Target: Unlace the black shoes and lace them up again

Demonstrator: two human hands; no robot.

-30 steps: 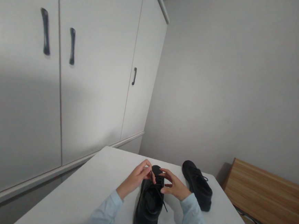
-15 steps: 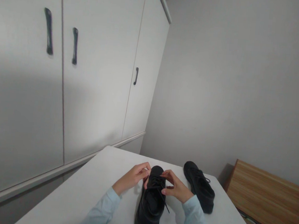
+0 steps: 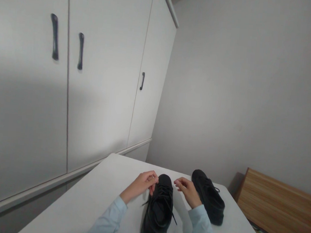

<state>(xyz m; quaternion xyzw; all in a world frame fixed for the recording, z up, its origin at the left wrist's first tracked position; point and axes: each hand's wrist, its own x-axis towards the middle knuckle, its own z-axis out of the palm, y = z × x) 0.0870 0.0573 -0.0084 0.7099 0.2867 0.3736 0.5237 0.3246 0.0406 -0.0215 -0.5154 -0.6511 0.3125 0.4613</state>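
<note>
A black lace-up shoe (image 3: 158, 212) stands on the white table (image 3: 95, 201), toe pointing away from me. My left hand (image 3: 142, 182) is at the shoe's left side near the toe, fingers pinched on a black lace end. My right hand (image 3: 187, 191) is on the right side, fingers pinched on the other lace end. Both laces run taut from the shoe's eyelets out to my hands. A loose lace tail hangs off each side of the shoe. A second black shoe (image 3: 208, 196) stands to the right, apart from my hands.
A tall white cupboard (image 3: 66, 80) with dark handles fills the left. A grey wall stands behind the table. A wooden bench or board (image 3: 280, 209) lies low at the right, past the table's edge.
My hands have moved apart from over the shoe's toe to either side, drawing the laces outward. The view has shifted slightly.
</note>
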